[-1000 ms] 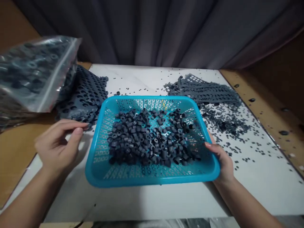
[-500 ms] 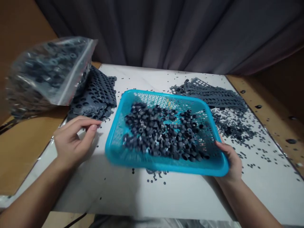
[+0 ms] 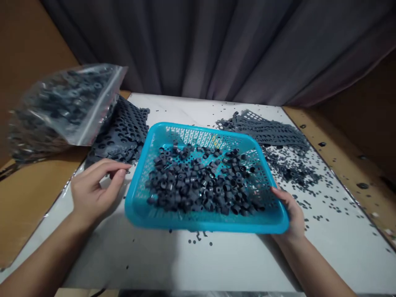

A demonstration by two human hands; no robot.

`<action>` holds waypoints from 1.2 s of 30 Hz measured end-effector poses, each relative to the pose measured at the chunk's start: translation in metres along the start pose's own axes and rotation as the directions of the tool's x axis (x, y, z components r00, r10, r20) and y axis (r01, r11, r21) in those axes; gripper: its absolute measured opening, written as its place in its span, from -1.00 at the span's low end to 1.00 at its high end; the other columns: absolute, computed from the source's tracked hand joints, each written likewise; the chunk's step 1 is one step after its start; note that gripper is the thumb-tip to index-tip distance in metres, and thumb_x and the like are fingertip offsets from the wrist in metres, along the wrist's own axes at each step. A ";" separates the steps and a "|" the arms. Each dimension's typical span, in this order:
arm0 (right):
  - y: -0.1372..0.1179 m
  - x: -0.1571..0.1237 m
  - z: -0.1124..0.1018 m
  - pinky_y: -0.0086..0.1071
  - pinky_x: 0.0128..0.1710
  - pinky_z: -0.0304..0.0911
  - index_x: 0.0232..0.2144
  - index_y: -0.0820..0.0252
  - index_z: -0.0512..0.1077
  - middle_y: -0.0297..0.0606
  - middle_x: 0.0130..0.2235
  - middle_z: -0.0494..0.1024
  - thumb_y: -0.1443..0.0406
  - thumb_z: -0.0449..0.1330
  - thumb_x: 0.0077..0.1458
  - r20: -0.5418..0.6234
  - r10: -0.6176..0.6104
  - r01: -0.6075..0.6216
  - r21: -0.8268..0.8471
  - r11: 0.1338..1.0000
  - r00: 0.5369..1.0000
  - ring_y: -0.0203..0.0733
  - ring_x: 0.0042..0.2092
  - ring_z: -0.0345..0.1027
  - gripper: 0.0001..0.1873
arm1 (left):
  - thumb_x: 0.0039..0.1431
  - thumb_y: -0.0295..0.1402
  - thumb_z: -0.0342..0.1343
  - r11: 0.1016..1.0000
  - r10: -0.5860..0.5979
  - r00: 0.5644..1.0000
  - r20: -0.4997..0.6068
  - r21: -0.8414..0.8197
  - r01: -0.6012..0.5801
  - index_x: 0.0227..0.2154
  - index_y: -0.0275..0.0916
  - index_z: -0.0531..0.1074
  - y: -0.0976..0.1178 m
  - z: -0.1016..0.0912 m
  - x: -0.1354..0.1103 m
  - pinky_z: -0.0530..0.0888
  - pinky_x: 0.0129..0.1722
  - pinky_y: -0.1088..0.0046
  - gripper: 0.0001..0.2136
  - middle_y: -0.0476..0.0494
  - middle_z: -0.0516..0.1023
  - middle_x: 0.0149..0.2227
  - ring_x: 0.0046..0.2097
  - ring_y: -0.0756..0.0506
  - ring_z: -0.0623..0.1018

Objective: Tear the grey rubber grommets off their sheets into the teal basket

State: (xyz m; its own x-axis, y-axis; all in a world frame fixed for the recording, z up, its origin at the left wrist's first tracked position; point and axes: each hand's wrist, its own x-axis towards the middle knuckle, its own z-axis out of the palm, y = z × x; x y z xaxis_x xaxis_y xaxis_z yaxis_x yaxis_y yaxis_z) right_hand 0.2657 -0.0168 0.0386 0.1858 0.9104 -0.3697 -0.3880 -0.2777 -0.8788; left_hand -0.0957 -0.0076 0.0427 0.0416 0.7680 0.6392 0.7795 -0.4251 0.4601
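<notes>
A turquoise perforated plastic basket [image 3: 204, 226] is held above the table, tilted toward me. A heap of small dark rubber-like rings and short tubes [image 3: 198, 181] lies inside it. My right hand [image 3: 292, 216] grips the basket's right end, with the thumb over the rim and the other fingers hidden beneath. To the left of the basket, apart from it, is my left hand [image 3: 95, 187]. Its fingers are curled, with thumb and index tips close together in a pinch; whether something tiny sits between them is too small to make out.
A clear zip bag [image 3: 68, 103] full of dark ring-shaped parts stands at the left, beside a punched dark sheet [image 3: 122, 128]. More punched sheets [image 3: 269, 130] lie at the back right. Small dark scraps [image 3: 297, 175] are scattered over the white table [image 3: 148, 260]. A grey curtain [image 3: 185, 45] hangs behind.
The basket and my right hand have shifted slightly left and lower in view. The pieces inside look more spread toward the near left. My left hand keeps nearly the same pose.
</notes>
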 end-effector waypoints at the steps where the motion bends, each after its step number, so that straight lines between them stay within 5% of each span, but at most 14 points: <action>1: -0.002 0.001 0.000 -0.05 -0.11 0.32 -0.15 0.04 0.45 -0.33 -0.33 0.61 0.23 0.09 -0.13 0.002 -0.018 0.018 -0.011 1.000 1.000 0.04 -0.18 0.46 -0.59 | -0.01 -0.51 0.11 1.000 0.004 1.000 -0.001 -0.004 -0.004 -0.44 -0.27 0.48 0.000 0.000 0.000 0.35 -0.46 0.50 -0.92 -0.04 0.49 -0.50 -0.47 0.01 0.44; 8: -0.022 0.016 0.000 -0.09 -0.21 0.36 -0.17 -0.04 0.42 -0.41 -0.40 0.58 0.25 0.09 -0.10 -0.015 -0.135 0.134 -0.028 0.991 0.991 -0.01 -0.24 0.47 -0.64 | 0.05 -0.47 0.07 0.999 -0.032 0.999 0.031 0.024 0.031 -0.40 -0.22 0.46 -0.003 -0.001 -0.001 0.36 -0.41 0.48 -0.91 -0.04 0.49 -0.46 -0.44 -0.01 0.45; 13: -0.036 0.072 0.002 -0.13 -0.32 0.36 -0.21 0.01 0.38 -0.41 -0.37 0.56 0.23 0.10 -0.13 0.038 -0.270 0.272 -0.075 0.959 0.962 -0.04 -0.30 0.45 -0.67 | 0.09 -0.42 0.03 0.998 -0.054 0.990 0.128 -0.007 0.055 -0.38 -0.23 0.45 -0.002 -0.001 -0.003 0.34 -0.41 0.48 -0.89 -0.05 0.48 -0.44 -0.46 0.00 0.41; 20: -0.045 0.158 0.062 -0.22 -0.40 0.34 -0.30 0.07 0.28 -0.38 -0.40 0.51 0.23 0.04 -0.18 0.151 -0.260 0.286 -0.195 0.938 0.954 -0.13 -0.37 0.41 -0.71 | 0.15 -0.42 -0.04 0.999 -0.027 0.966 0.256 -0.014 0.031 -0.37 -0.26 0.45 0.001 -0.001 -0.001 0.35 -0.36 0.49 -0.85 -0.08 0.46 -0.45 -0.42 0.00 0.40; 23: -0.043 0.177 0.090 -0.25 -0.42 0.32 -0.35 0.11 0.26 -0.35 -0.46 0.48 0.22 0.03 -0.19 0.183 -0.282 0.328 -0.315 0.890 0.942 -0.14 -0.41 0.38 -0.76 | 0.15 -0.39 -0.06 0.998 -0.055 0.948 0.313 -0.002 0.059 -0.37 -0.26 0.46 0.002 0.002 0.000 0.37 -0.34 0.48 -0.82 -0.10 0.49 -0.41 -0.39 -0.01 0.43; 27: -0.046 0.180 0.102 -0.26 -0.31 0.28 -0.37 0.14 0.27 -0.30 -0.42 0.45 0.27 0.09 -0.20 0.082 -0.375 0.376 -0.389 0.841 0.923 -0.13 -0.31 0.34 -0.77 | 0.15 -0.34 -0.05 0.988 -0.131 0.914 0.384 -0.025 0.152 -0.37 -0.25 0.47 0.003 0.012 -0.004 0.36 -0.42 0.48 -0.81 -0.10 0.50 -0.41 -0.44 -0.01 0.44; 30: -0.047 0.147 0.093 -0.31 -0.16 0.20 -0.31 0.14 0.30 -0.28 -0.27 0.43 0.30 0.14 -0.16 0.105 -0.558 0.530 -0.496 0.688 0.823 -0.16 -0.17 0.26 -0.74 | 0.13 -0.33 -0.02 0.988 -0.109 0.888 0.446 -0.048 0.145 -0.38 -0.23 0.46 0.011 0.021 -0.008 0.38 -0.36 0.44 -0.83 -0.10 0.51 -0.38 -0.39 -0.04 0.46; 32: -0.044 0.108 0.083 -0.31 -0.18 0.18 -0.35 0.17 0.33 -0.25 -0.28 0.42 0.26 0.10 -0.04 0.476 -0.571 0.723 -0.595 0.351 0.669 -0.19 -0.22 0.25 -0.85 | 0.11 -0.34 -0.01 0.992 -0.084 0.870 0.486 -0.044 0.120 -0.44 -0.23 0.44 0.021 0.025 -0.010 0.37 -0.34 0.43 -0.85 -0.09 0.50 -0.41 -0.36 -0.05 0.45; 34: -0.036 0.066 0.071 -0.35 -0.32 0.17 -0.45 0.18 0.36 -0.29 -0.41 0.42 0.22 0.08 0.04 0.854 -0.107 0.859 -0.497 0.126 0.510 -0.25 -0.38 0.24 -0.85 | 0.12 -0.32 -0.02 0.992 -0.079 0.837 0.542 -0.038 0.118 -0.52 -0.23 0.39 0.036 0.027 -0.011 0.33 -0.39 0.44 -0.82 -0.07 0.46 -0.47 -0.40 -0.05 0.43; 35: -0.032 0.048 0.066 -0.36 -0.38 0.14 -0.49 0.19 0.35 -0.29 -0.46 0.42 0.17 0.10 0.03 0.897 0.112 0.899 -0.435 0.048 0.428 -0.26 -0.43 0.23 -0.80 | 0.13 -0.31 -0.04 0.991 -0.083 0.810 0.581 -0.035 0.127 -0.55 -0.23 0.37 0.044 0.027 -0.012 0.31 -0.42 0.45 -0.79 -0.06 0.44 -0.50 -0.43 -0.04 0.41; 36: -0.027 0.033 0.062 -0.34 -0.38 0.13 -0.50 0.20 0.35 -0.28 -0.47 0.42 0.13 0.12 0.02 0.891 0.229 0.918 -0.396 -0.035 0.393 -0.25 -0.43 0.24 -0.76 | 0.14 -0.29 -0.05 0.989 -0.092 0.781 0.617 -0.032 0.141 -0.57 -0.23 0.35 0.052 0.026 -0.014 0.28 -0.44 0.46 -0.77 -0.05 0.43 -0.52 -0.46 -0.02 0.40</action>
State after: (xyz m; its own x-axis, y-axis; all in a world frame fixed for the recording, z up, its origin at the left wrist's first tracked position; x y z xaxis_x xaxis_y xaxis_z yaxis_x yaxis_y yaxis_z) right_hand 0.2267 0.0396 0.0688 -0.8198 0.5674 -0.0775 0.5413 0.7236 -0.4283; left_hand -0.0392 -0.0277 0.0417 0.3467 0.9348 0.0769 0.7575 -0.3274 0.5648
